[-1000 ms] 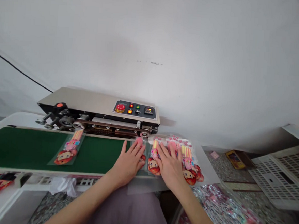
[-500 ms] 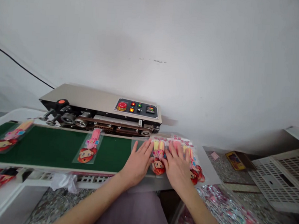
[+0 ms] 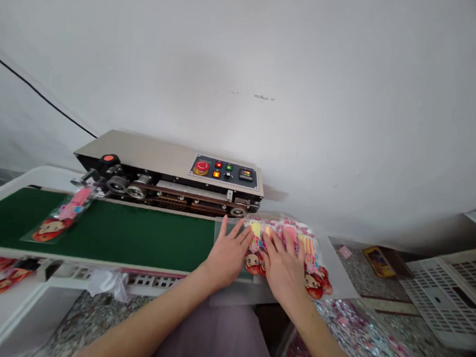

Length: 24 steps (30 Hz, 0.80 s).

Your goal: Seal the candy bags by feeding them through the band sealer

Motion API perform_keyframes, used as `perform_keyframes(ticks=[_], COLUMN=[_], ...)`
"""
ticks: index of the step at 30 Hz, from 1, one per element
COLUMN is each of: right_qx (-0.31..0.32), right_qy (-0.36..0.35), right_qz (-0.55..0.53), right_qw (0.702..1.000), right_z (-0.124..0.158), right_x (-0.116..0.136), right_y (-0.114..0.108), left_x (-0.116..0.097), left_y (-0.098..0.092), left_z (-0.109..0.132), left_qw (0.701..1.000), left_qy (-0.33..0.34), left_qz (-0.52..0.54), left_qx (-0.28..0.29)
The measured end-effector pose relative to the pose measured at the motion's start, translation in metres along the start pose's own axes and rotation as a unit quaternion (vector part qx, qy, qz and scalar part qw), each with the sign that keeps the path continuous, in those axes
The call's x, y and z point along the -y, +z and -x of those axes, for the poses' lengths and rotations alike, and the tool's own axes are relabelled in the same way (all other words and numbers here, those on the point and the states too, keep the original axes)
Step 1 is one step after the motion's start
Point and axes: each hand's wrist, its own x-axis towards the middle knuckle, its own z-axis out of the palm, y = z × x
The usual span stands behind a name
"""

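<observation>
Clear plastic packets with red-haired cartoon heads and pink and yellow strips (image 3: 314,248) lie in an overlapping pile at the right end of the green conveyor belt (image 3: 148,237). My left hand (image 3: 227,256) rests flat with fingers spread on the pile's left edge, over a clear plastic film at the belt's end. On top of the pile lies my right hand (image 3: 287,266), fingers stretched out and apart, covering parts of several packets. Neither hand grips anything visibly. A single packet (image 3: 65,215) lies further left on the belt.
Behind the belt stands a sealing machine (image 3: 150,150) with rollers and a lit control panel (image 3: 224,172). Below the left end, a white bin (image 3: 4,314) holds fallen packets. A large bag of shiny packets (image 3: 365,334) and a white crate (image 3: 445,296) are at right.
The packet on the belt has travelled left, and the one ahead of it has left the belt. My hands stay on the pile, with fingers slightly shifted. The view has turned slightly left.
</observation>
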Motion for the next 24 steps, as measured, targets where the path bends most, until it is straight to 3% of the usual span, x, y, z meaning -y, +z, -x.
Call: perform_keyframes(ticks=[3, 7, 14, 21, 24], right_qx=[0.014, 0.028, 0.020, 0.007, 0.009], right_qy=[0.002, 0.003, -0.006, -0.011, -0.015], right_qz=[-0.002, -0.007, -0.013, -0.049, -0.065], right_qw=[1.000, 1.000, 1.000, 0.999, 0.998], right_z=[0.002, 0.004, 0.004, -0.012, -0.011], right_x=[0.002, 0.004, 0.008, 0.043, 0.039], right_y=[-0.002, -0.004, 0.000, -0.002, -0.016], left_x=[-0.007, -0.016, -0.002, 0.024, 0.035], left_y=[-0.007, 0.003, 0.022, 0.004, -0.011], left_z=[-0.005, -0.005, 0.007, 0.030, 0.042], left_qw=[1.000, 1.000, 0.999, 0.995, 0.988], left_qy=[-0.009, 0.009, -0.009, -0.063, -0.113], left_qz=[0.009, 0.020, -0.023, -0.075, -0.101], left_qx=[0.025, 0.004, -0.031, -0.023, -0.031])
